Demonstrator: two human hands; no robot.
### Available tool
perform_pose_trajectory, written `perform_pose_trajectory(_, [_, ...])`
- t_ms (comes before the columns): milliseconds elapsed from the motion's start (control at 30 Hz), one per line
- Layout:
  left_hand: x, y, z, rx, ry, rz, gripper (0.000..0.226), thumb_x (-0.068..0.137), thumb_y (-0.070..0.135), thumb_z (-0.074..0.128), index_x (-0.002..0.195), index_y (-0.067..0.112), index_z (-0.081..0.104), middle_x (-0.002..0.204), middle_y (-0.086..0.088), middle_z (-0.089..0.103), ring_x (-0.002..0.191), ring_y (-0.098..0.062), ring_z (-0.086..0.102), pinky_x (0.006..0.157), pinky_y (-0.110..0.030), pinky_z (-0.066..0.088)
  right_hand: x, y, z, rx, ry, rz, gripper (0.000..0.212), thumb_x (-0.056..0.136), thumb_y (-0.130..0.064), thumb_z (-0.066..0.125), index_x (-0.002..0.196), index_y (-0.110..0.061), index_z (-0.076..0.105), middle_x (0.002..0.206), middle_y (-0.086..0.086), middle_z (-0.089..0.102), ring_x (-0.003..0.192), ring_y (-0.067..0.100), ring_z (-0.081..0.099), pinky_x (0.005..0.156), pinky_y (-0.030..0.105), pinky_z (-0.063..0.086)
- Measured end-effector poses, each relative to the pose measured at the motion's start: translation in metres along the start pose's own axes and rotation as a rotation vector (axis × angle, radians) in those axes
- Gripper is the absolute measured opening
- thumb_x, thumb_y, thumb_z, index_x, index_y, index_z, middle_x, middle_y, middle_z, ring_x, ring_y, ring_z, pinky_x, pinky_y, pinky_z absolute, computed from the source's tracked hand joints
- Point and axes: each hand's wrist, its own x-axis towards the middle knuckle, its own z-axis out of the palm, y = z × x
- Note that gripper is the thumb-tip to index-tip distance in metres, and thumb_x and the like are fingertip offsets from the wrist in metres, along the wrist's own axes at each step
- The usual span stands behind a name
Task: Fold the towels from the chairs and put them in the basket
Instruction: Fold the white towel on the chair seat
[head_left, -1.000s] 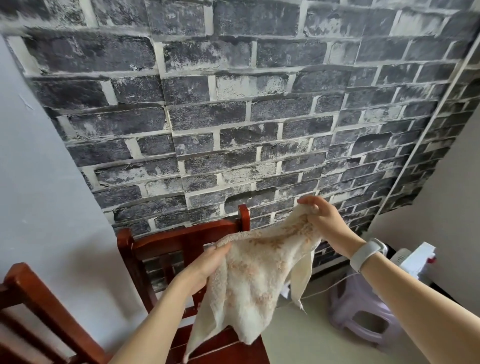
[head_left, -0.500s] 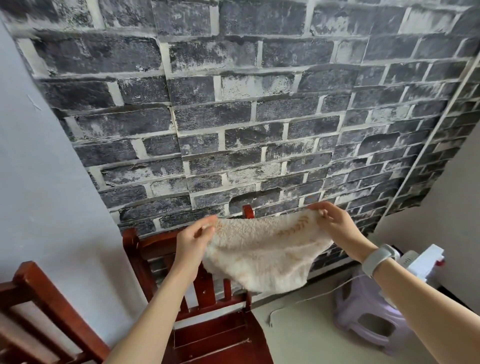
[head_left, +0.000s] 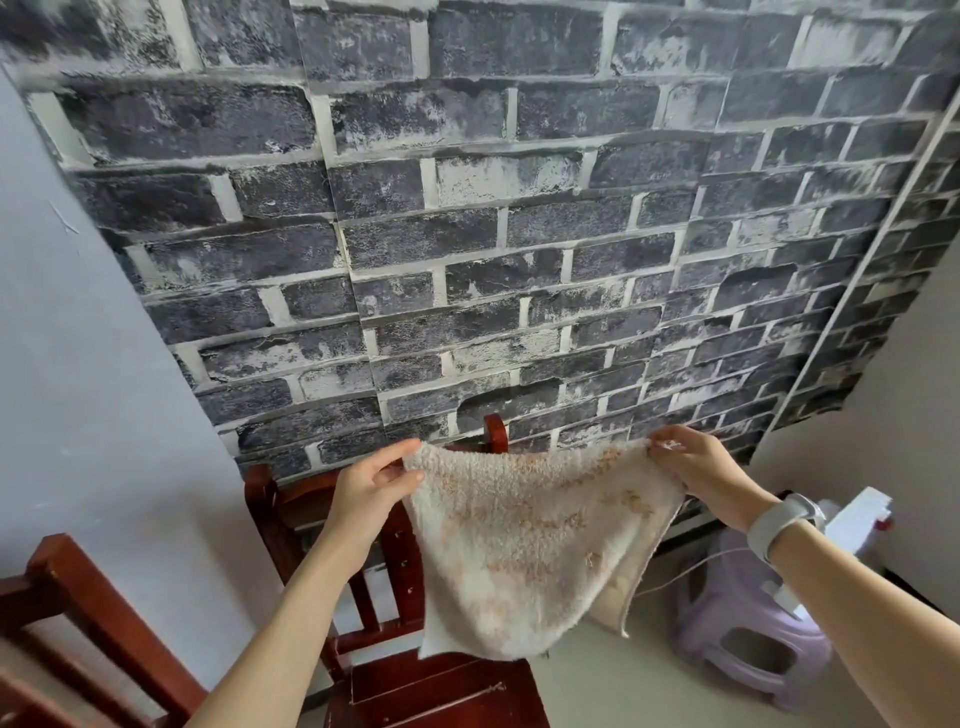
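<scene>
A cream, fluffy towel (head_left: 524, 545) with faint orange marks hangs spread in the air in front of a red wooden chair (head_left: 395, 686). My left hand (head_left: 371, 488) pinches its upper left corner. My right hand (head_left: 696, 467) pinches its upper right corner. The top edge is stretched between both hands and the rest sags down to a point above the chair seat. No basket is in view.
A second red wooden chair (head_left: 78, 613) stands at the lower left by the pale wall. A lilac plastic stool (head_left: 748, 639) sits on the floor at the right, with a white object (head_left: 857, 514) behind it. A dark brick-pattern wall is straight ahead.
My hands moved apart and rose, stretching the towel's top edge wide. The towel went from hanging bunched to spread open between both hands.
</scene>
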Motion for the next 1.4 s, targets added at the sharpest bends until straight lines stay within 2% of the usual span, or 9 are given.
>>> perform_pose_trajectory(200, [0.001,-0.001,-0.004,0.127,0.083,0.034,0.034,0.08,0.004,0.066,0.087,0.037,0.068,0.103,0.014,0.065,0.098,0.0,0.058,0.082,-0.015,0.042,-0.001,0.001,-0.005,0.331,-0.052,0.087,0.031,0.081,0.014,0.05,0.102,-0.004,0.064,0.093,0.014,0.062,0.082,0.023,0.058,0.057,0.021,0.053])
perform_pose_trajectory(367, [0.002,-0.004,-0.01,0.424,0.025,0.06,0.031,0.083,0.01,0.065,0.108,0.028,0.066,0.111,-0.001,0.061,0.11,-0.016,0.054,0.097,-0.031,0.04,-0.003,0.007,-0.003,-0.161,0.034,-0.09,0.03,0.085,0.006,0.051,0.106,-0.01,0.065,0.082,0.004,0.063,0.065,0.023,0.052,0.049,0.023,0.043])
perform_pose_trajectory(500, [0.001,-0.009,-0.012,0.602,0.04,0.092,0.034,0.082,0.015,0.066,0.115,0.022,0.064,0.091,0.005,0.051,0.084,-0.009,0.052,0.078,-0.021,0.033,-0.004,0.016,0.004,-0.408,0.107,-0.196,0.023,0.089,0.001,0.05,0.1,-0.008,0.068,0.071,0.003,0.061,0.043,0.015,0.044,0.034,0.012,0.034])
perform_pose_trajectory(667, [0.0,-0.014,-0.014,0.654,0.154,0.127,0.028,0.084,0.008,0.063,0.11,0.018,0.067,0.083,0.007,0.05,0.07,-0.005,0.049,0.064,-0.014,0.032,-0.01,0.02,0.011,-0.267,0.081,-0.188,0.026,0.087,0.003,0.053,0.107,-0.008,0.065,0.083,0.002,0.063,0.047,0.02,0.053,0.042,0.016,0.043])
perform_pose_trajectory(833, [-0.005,-0.022,-0.017,0.686,0.2,0.147,0.023,0.086,0.011,0.061,0.107,0.014,0.068,0.09,0.002,0.051,0.073,-0.004,0.047,0.074,-0.019,0.031,-0.015,0.023,0.01,0.061,0.026,-0.045,0.035,0.084,0.008,0.052,0.114,-0.007,0.064,0.086,0.005,0.064,0.074,0.021,0.056,0.067,0.026,0.047])
perform_pose_trajectory(933, [-0.018,-0.034,-0.019,0.687,0.256,0.15,0.021,0.084,0.01,0.063,0.104,0.003,0.067,0.098,-0.003,0.048,0.081,-0.009,0.048,0.08,-0.015,0.03,-0.026,0.033,0.017,-0.178,-0.039,-0.084,0.03,0.085,0.0,0.057,0.113,-0.009,0.063,0.088,0.004,0.065,0.075,0.027,0.06,0.064,0.029,0.046])
perform_pose_trajectory(1033, [-0.043,-0.061,-0.017,0.634,0.254,0.071,0.021,0.087,0.009,0.059,0.105,0.0,0.064,0.107,-0.007,0.051,0.096,-0.018,0.052,0.084,-0.02,0.035,-0.04,0.057,0.029,-0.458,0.021,-0.118,0.022,0.085,-0.007,0.06,0.106,-0.002,0.065,0.097,0.014,0.063,0.082,0.028,0.057,0.07,0.025,0.037])
perform_pose_trajectory(1167, [-0.098,-0.112,-0.01,0.541,0.244,-0.086,0.021,0.094,0.016,0.047,0.109,0.009,0.06,0.1,0.002,0.062,0.094,-0.015,0.056,0.075,-0.024,0.041,-0.07,0.101,0.046,-0.372,0.0,-0.149,0.017,0.086,-0.003,0.058,0.102,0.004,0.061,0.097,0.017,0.059,0.089,0.03,0.057,0.078,0.027,0.039])
perform_pose_trajectory(1400, [-0.191,-0.196,-0.018,0.663,0.311,-0.266,0.026,0.095,0.03,0.041,0.107,0.019,0.061,0.101,-0.005,0.067,0.094,-0.023,0.061,0.084,-0.042,0.05,-0.129,0.171,0.078,-0.333,-0.06,-0.122,0.013,0.092,-0.001,0.046,0.098,0.001,0.058,0.082,0.006,0.057,0.074,0.024,0.05,0.062,0.017,0.029])
